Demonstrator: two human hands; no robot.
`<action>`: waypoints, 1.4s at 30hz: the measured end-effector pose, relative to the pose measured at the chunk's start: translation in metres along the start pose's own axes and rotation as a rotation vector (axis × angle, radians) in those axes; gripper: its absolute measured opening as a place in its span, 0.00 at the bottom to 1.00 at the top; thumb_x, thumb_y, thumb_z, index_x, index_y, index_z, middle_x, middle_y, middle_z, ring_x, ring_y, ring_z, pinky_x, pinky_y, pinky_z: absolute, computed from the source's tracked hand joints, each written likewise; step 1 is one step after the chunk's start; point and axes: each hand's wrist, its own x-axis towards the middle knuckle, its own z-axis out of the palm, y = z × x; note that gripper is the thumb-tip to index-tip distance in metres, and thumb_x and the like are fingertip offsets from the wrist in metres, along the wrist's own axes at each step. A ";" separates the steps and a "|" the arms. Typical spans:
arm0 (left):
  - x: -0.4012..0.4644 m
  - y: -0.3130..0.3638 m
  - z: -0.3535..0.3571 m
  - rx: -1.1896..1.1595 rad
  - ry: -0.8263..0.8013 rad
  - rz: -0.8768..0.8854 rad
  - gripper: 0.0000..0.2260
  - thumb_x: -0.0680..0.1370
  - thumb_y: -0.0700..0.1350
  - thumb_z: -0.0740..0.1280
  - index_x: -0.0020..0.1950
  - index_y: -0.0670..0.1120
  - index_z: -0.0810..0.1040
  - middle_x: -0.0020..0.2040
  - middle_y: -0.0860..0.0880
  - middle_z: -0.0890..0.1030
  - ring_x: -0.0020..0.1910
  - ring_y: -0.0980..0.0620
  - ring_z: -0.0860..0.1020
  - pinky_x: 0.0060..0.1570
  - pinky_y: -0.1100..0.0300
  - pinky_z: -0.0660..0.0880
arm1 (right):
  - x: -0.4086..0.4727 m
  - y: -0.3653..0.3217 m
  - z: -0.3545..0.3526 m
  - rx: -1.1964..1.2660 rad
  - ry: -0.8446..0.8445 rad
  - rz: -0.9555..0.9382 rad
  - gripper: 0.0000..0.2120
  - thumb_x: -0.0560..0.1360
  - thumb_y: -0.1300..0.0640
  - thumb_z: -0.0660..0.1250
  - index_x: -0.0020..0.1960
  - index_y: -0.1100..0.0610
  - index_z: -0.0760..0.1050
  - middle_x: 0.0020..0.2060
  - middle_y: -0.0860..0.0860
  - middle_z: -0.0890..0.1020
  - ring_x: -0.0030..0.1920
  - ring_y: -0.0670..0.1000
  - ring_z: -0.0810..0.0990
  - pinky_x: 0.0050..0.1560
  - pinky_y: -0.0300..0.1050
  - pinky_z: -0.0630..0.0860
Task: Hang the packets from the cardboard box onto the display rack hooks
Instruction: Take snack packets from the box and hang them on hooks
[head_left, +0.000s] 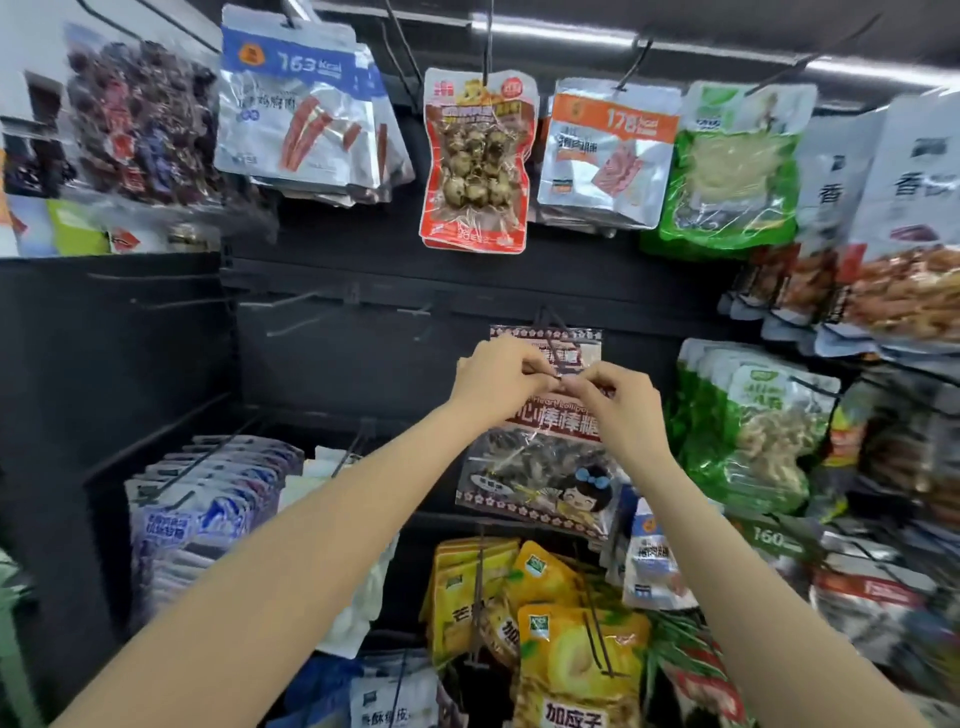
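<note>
A clear lollipop packet (540, 467) with a dark red patterned border and a cartoon girl hangs in front of the black rack. My left hand (496, 376) and my right hand (621, 400) pinch its top edge together at the tip of a black hook (556, 358). Behind them a second packet of the same kind (582, 345) hangs farther back on that hook. The cardboard box is out of view.
Bare hooks (291, 304) stick out of the black back panel to the left. Packets surround the spot: a red egg packet (475, 161) above, green packets (753, 421) to the right, yellow packets (566, 649) below, blue-white packets (208, 499) at lower left.
</note>
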 end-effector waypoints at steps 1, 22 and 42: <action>0.005 0.003 0.005 -0.026 0.019 0.005 0.02 0.72 0.50 0.72 0.42 0.55 0.84 0.36 0.60 0.78 0.48 0.54 0.80 0.56 0.46 0.73 | 0.004 0.004 -0.004 0.006 0.004 -0.004 0.11 0.76 0.53 0.67 0.39 0.58 0.81 0.33 0.49 0.80 0.34 0.46 0.74 0.33 0.35 0.65; 0.049 -0.008 0.016 -0.319 -0.094 -0.157 0.09 0.74 0.43 0.71 0.54 0.43 0.83 0.49 0.50 0.82 0.51 0.53 0.78 0.55 0.60 0.73 | 0.055 0.039 0.008 -0.039 -0.035 -0.055 0.10 0.77 0.50 0.65 0.40 0.54 0.78 0.31 0.43 0.77 0.33 0.42 0.74 0.33 0.35 0.65; 0.104 -0.064 0.072 0.735 -0.125 0.069 0.36 0.78 0.41 0.64 0.78 0.49 0.44 0.78 0.50 0.44 0.77 0.51 0.45 0.74 0.47 0.47 | 0.123 0.094 0.054 -0.723 -0.043 -0.107 0.30 0.76 0.62 0.64 0.75 0.52 0.59 0.68 0.55 0.69 0.69 0.56 0.66 0.70 0.51 0.61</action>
